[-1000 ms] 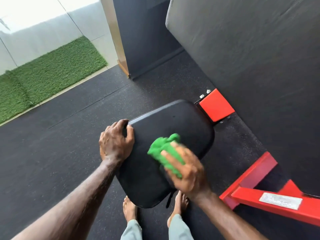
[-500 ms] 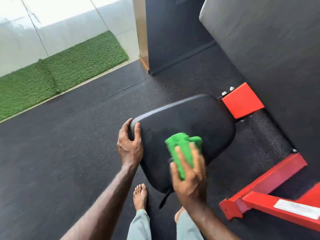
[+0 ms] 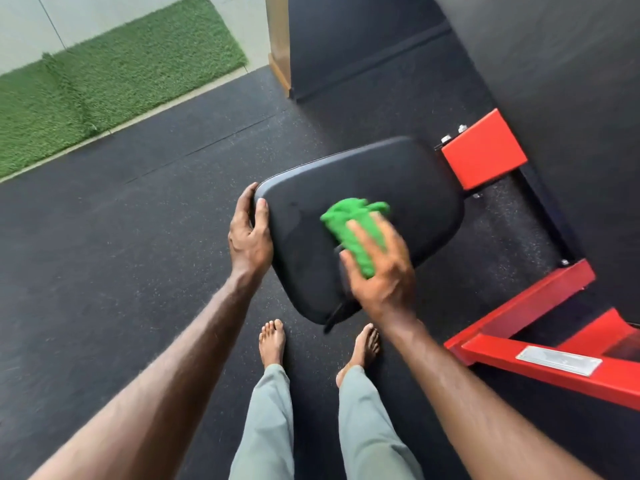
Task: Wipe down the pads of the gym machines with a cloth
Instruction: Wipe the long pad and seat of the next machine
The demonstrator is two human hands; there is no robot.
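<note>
- A black seat pad (image 3: 363, 188), mounted on a red machine frame (image 3: 483, 150), sits tilted above the dark rubber floor (image 3: 121, 254), its far right corner just beside the red bracket.
- A bunched green cloth (image 3: 349, 225) lies against the middle of the pad's top face, toward its right edge.
- The right hand (image 3: 381, 268) presses the cloth onto the pad, fingers spread and curled over the fabric; motion blur softens the fingertips.
- The left hand (image 3: 249, 233) grips the pad's left edge near its far left corner, thumb (image 3: 261, 211) on top, fingers wrapped behind the rim.
- Two bare feet (image 3: 273, 341) and grey-green trouser legs (image 3: 263, 427) stand on the floor just below the pad's near edge.
- A red base rail (image 3: 554, 372) with a metal nameplate (image 3: 559, 360) runs along the right; a large black back pad (image 3: 571, 81) rises behind it.
- A strip of green artificial turf (image 3: 104, 81) borders the floor at upper left.
</note>
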